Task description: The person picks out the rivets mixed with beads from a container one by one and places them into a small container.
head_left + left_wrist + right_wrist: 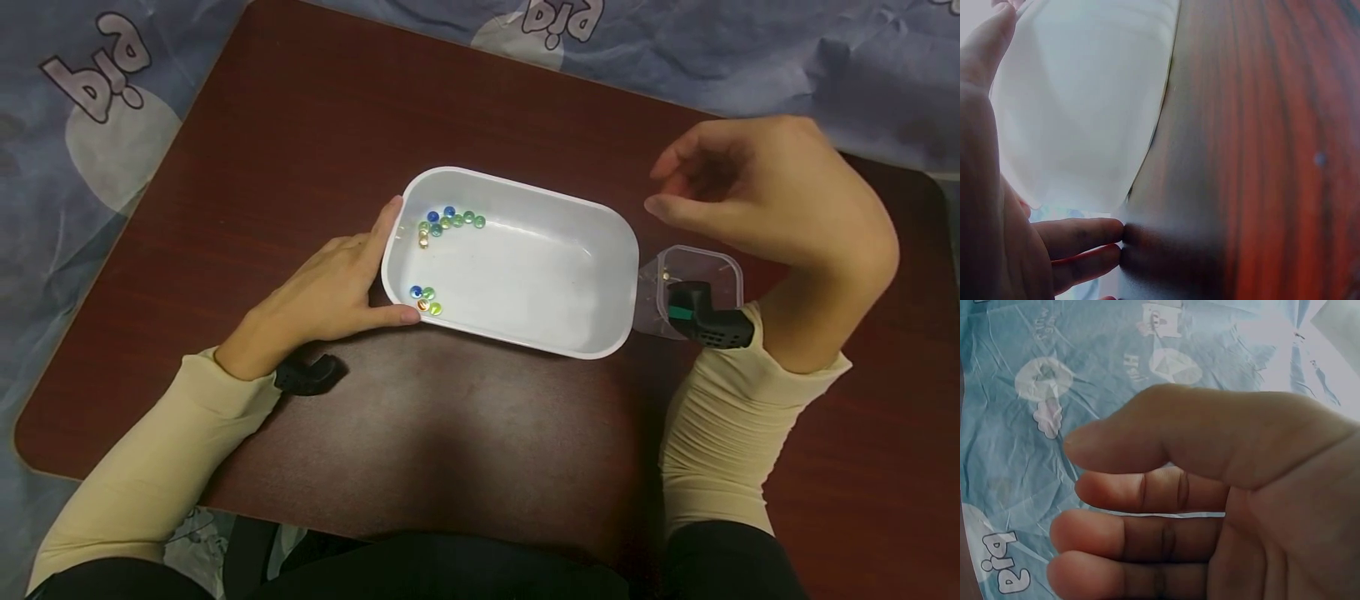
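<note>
A white rectangular tub (517, 283) stands on the table, with glass marbles (457, 221) along its far left inside and several more marbles (426, 300) in its near left corner. My left hand (330, 283) holds the tub's left end, thumb on the near rim and fingers round the far side. In the left wrist view, fingertips (1082, 240) touch the tabletop beside the tub. Raised in the air right of the tub, my right hand (772, 187) has loosely bent fingers and holds nothing. Below it stands a clear plastic container (738, 279), partly hidden by the wrist camera.
The dark reddish-brown table (360, 108) has rounded corners. Blue-grey printed sheeting (750, 50) surrounds it. A black wrist camera (708, 317) on the right wrist hangs over the clear container, which stands close to the tub's right end.
</note>
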Action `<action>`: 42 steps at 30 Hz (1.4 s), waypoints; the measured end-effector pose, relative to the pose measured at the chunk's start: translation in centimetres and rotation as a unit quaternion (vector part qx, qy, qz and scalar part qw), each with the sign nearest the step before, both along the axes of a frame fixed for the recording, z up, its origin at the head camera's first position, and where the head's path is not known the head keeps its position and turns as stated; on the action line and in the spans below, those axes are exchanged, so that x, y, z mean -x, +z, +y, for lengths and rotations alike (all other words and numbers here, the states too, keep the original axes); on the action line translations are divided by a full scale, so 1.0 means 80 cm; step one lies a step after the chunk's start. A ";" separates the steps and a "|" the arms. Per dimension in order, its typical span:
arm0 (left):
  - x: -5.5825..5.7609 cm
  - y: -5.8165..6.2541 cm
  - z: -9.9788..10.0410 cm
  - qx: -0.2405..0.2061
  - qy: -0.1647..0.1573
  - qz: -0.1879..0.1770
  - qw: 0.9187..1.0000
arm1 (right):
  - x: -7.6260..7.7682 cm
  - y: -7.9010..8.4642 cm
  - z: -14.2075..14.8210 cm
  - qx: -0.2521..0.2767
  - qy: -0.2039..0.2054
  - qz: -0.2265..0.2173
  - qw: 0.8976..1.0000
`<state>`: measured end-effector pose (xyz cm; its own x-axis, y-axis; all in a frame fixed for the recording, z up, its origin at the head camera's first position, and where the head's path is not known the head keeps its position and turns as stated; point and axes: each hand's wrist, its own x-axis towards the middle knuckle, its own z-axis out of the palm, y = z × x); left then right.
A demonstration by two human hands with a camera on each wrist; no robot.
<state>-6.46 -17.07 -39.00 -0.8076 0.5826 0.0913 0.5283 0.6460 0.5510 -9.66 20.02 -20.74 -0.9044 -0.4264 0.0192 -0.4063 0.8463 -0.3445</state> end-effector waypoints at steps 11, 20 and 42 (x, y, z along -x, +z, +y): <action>0.001 0.000 0.001 0.005 -0.002 -0.003 1.000 | 0.004 -0.001 -0.020 0.008 0.017 -0.016 1.000; 0.002 0.002 0.002 0.005 -0.005 -0.002 1.000 | 0.007 -0.003 -0.034 -0.005 0.017 -0.022 1.000; 0.000 0.002 0.001 0.010 0.010 -0.020 1.000 | 0.022 -0.010 -0.071 0.019 0.054 0.001 0.998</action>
<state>-6.42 -17.01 -38.83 -0.8225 0.5669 0.0467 0.4919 0.6676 0.5588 -11.42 14.33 -21.56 -0.8532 -0.5202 0.0378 -0.4948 0.7843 -0.3743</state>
